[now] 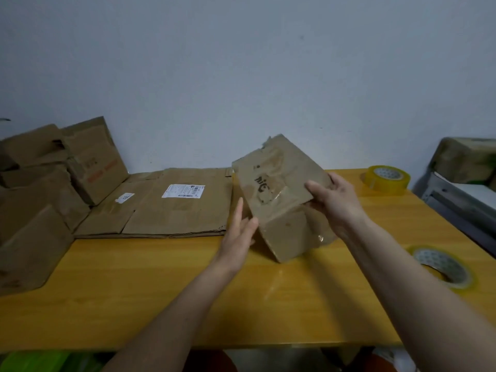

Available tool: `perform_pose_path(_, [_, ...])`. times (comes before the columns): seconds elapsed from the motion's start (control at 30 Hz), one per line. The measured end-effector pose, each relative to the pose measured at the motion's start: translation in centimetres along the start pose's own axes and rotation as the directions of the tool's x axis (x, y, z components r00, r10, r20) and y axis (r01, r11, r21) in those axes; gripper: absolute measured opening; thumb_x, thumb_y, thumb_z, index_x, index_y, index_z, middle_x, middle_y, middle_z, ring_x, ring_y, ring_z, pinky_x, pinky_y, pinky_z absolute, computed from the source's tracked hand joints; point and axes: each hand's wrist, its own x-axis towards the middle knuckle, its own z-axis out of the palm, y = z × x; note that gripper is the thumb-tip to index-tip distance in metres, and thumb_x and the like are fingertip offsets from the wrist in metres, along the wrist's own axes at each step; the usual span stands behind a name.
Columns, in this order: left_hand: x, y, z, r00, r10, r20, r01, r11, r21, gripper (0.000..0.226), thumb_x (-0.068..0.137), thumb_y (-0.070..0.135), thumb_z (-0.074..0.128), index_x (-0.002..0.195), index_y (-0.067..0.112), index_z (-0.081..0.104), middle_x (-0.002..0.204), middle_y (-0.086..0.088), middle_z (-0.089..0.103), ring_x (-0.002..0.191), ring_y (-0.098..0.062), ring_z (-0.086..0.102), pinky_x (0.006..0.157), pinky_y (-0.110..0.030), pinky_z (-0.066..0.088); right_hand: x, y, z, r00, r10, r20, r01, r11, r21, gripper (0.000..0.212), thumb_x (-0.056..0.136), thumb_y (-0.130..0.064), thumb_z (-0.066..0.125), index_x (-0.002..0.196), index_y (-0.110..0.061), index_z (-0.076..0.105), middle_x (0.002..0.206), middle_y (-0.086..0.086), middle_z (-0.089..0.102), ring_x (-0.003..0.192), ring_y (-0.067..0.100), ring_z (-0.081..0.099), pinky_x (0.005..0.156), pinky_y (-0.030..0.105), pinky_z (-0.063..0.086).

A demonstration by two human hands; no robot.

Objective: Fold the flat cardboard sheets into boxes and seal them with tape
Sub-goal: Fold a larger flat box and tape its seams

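Cardboard box (279,200), tilted, is held above the yellow table (161,291), one corner near the tabletop. Its upper right edge is grasped by the right hand (335,200); straight fingers of the left hand (239,237) are pressed against its left side. Flat cardboard sheets (171,208) are stacked just to the left.

Yellow wooden table (161,291): flat cardboard sheets (171,208), folded boxes (35,210) left, two tape rolls (386,179) (442,267) right.

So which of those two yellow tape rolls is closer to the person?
The tape roll at the table's right edge, beside the right forearm. The other roll sits farther back near the wall, beyond the right hand gripping the box.
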Motion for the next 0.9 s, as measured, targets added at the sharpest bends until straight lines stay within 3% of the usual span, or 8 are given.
perform_pose_path(0.07, [0.5, 1.3, 0.0, 0.997, -0.034, -0.062, 0.027, 0.994, -0.11, 0.084, 0.083, 0.06, 0.045, 0.153, 0.035, 0.005, 0.153, 0.002, 0.034, 0.132, -0.018, 0.043, 0.106, -0.039, 0.04, -0.5, -1.3, 0.9, 0.972, -0.207, 0.11, 0.233, 0.911, -0.341, 0.015, 0.086, -0.012, 0.068, 0.098, -0.019, 0.063, 0.094, 0.001, 0.069, 0.087, 0.021, 0.068, 0.069, 0.035, 0.057])
perform_pose_path(0.17, [1.1, 2.5, -0.5, 0.991, -0.065, -0.115, 0.054, 0.994, -0.099, 0.099, 0.07, 0.071, 0.045, 0.153, 0.035, 0.004, 0.158, 0.004, 0.023, 0.14, -0.019, 0.032, 0.111, -0.047, 0.035, -1.6, -0.5, 1.1, 0.882, -0.368, 0.294, 0.461, 0.547, -0.699, 0.013, 0.089, -0.014, 0.062, 0.1, -0.022, 0.064, 0.092, -0.006, 0.067, 0.089, 0.019, 0.063, 0.07, 0.035, 0.052])
perform_pose_path(0.3, [1.9, 2.4, -1.1, 0.97, -0.148, -0.195, 0.122, 0.983, -0.139, 0.112, 0.062, 0.077, 0.049, 0.153, 0.033, 0.003, 0.161, 0.003, 0.013, 0.143, -0.026, 0.025, 0.11, -0.05, 0.037, -2.6, 2.1, 0.0, 0.906, -0.246, 0.344, 0.399, 0.224, -0.889, 0.024, 0.087, -0.005, 0.054, 0.095, -0.024, 0.067, 0.083, 0.002, 0.065, 0.084, 0.031, 0.061, 0.057, 0.032, 0.037])
perform_pose_path(0.47, [3.4, 1.9, -2.1, 0.868, -0.383, -0.318, 0.189, 0.845, -0.5, 0.099, 0.077, 0.062, 0.064, 0.153, 0.028, 0.011, 0.156, -0.013, 0.025, 0.122, -0.04, 0.051, 0.088, -0.049, 0.055, -2.1, 3.5, -1.8, 0.935, -0.242, 0.26, 0.318, 0.242, -0.917, 0.035, 0.092, -0.004, 0.051, 0.113, -0.024, 0.07, 0.102, 0.007, 0.069, 0.096, 0.03, 0.06, 0.069, 0.034, 0.046])
perform_pose_path(0.63, [5.1, 2.0, -2.2, 0.869, -0.467, -0.162, 0.288, 0.745, -0.601, 0.092, 0.075, 0.056, 0.071, 0.149, 0.031, 0.023, 0.157, -0.017, 0.017, 0.117, -0.053, 0.05, 0.077, -0.051, 0.057, -1.2, 3.4, -2.7, 0.953, -0.239, 0.188, 0.25, 0.263, -0.932, 0.034, 0.09, 0.001, 0.052, 0.11, -0.019, 0.072, 0.122, 0.002, 0.06, 0.114, 0.026, 0.049, 0.08, 0.032, 0.041])
perform_pose_path(0.73, [6.7, 2.4, -1.5, 0.844, -0.526, -0.111, 0.35, 0.694, -0.629, 0.081, 0.083, 0.03, 0.072, 0.149, 0.031, 0.024, 0.157, -0.017, 0.014, 0.12, -0.056, 0.043, 0.071, -0.055, 0.058, -1.0, 3.8, -3.8, 0.959, -0.273, 0.069, 0.148, 0.282, -0.948, 0.032, 0.089, 0.0, 0.056, 0.11, -0.018, 0.072, 0.133, 0.005, 0.049, 0.122, 0.025, 0.043, 0.087, 0.033, 0.042])
perform_pose_path(0.83, [8.6, 2.4, -0.4, 0.822, -0.569, -0.033, 0.394, 0.609, -0.688, 0.052, 0.09, 0.0, 0.055, 0.137, 0.017, 0.039, 0.145, -0.026, 0.029, 0.12, -0.051, 0.045, 0.063, -0.054, 0.058, -0.2, 3.7, -5.2, 0.952, -0.297, -0.078, 0.019, 0.312, -0.95, 0.028, 0.09, -0.006, 0.057, 0.111, -0.017, 0.071, 0.121, 0.007, 0.045, 0.116, 0.026, 0.043, 0.083, 0.033, 0.042])
perform_pose_path(0.9, [10.0, 2.4, 0.9, 0.826, -0.563, 0.0, 0.387, 0.568, -0.727, 0.04, 0.091, -0.008, 0.047, 0.128, 0.006, 0.042, 0.135, -0.03, 0.039, 0.115, -0.047, 0.051, 0.077, -0.053, 0.056, 0.9, 3.6, -6.2, 0.954, -0.258, -0.154, -0.061, 0.336, -0.94, 0.029, 0.092, -0.009, 0.055, 0.117, -0.019, 0.067, 0.111, 0.006, 0.043, 0.107, 0.028, 0.047, 0.078, 0.034, 0.042])
